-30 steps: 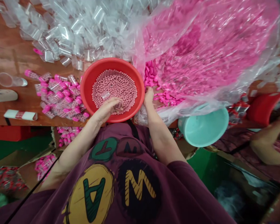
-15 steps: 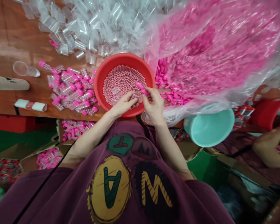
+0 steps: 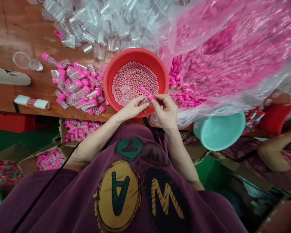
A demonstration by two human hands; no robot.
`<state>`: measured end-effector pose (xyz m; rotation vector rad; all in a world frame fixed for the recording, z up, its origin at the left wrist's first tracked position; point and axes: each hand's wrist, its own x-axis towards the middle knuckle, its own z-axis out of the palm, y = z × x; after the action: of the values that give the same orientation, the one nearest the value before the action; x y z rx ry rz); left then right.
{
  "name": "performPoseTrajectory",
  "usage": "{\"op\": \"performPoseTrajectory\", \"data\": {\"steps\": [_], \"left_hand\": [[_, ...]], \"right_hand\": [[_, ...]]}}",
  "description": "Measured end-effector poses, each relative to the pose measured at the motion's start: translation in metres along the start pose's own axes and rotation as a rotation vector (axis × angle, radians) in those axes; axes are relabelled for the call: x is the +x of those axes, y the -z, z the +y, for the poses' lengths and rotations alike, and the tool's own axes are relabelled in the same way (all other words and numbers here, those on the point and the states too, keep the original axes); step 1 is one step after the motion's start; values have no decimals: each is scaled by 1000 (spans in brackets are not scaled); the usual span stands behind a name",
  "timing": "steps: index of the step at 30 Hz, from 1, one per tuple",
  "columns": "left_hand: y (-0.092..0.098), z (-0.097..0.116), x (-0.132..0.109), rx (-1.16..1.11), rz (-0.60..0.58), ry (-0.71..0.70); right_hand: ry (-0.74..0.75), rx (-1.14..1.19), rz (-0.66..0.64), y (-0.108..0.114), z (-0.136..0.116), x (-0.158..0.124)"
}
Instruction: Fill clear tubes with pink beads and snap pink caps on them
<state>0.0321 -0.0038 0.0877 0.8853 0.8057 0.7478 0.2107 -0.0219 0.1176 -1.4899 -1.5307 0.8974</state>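
Note:
A red bowl (image 3: pixel 111 82) full of small pink beads (image 3: pixel 133 77) sits at the table's near edge. Over its front rim my two hands meet. My left hand (image 3: pixel 132 108) is closed, pinching a small clear tube that I can barely make out. My right hand (image 3: pixel 165 111) is closed on pink caps (image 3: pixel 147 93), which stick up from its fingertips next to the left hand's fingers. Left of the bowl lies a heap of filled tubes with pink caps (image 3: pixel 77 87).
A big clear bag of pink caps (image 3: pixel 228 48) fills the right. Empty clear tubes (image 3: pixel 99 26) pile up behind the bowl. A teal bowl (image 3: pixel 220 131) hangs off the table's edge at right. Another person's arm (image 3: pixel 276 152) shows far right. Boxes of filled tubes (image 3: pixel 48 160) sit below the table.
My right hand left the pile of caps at the bag's mouth and came to the left hand holding pink caps. My left hand lifted out of the beads to the bowl's front rim.

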Motion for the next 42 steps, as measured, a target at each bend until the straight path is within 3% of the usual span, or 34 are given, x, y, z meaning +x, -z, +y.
{"op": "performPoseTrajectory", "data": {"steps": [8,16,22,31,35,38,42], "left_hand": [[1,12,-12,-17,-45,29],[-13,21,-17,-160,19,-3],[-17,23,-22,-260,40,92],[-4,12,-22,170,87,19],[1,14,-20,32,-121,155],[0,19,-19,-123,-277,282],[2,21,-18,-230,-253,368]], "right_hand": [[69,-81,-86,11,-19,2],[130,-195,43,0,-29,-4],[106,-205,32,-3,-32,-10],[69,-190,-196,9,-24,-15],[-127,12,-235,16,-13,-7],[-305,207,-206,4,-4,2],[-332,293,-127,-13,3,8]]}}
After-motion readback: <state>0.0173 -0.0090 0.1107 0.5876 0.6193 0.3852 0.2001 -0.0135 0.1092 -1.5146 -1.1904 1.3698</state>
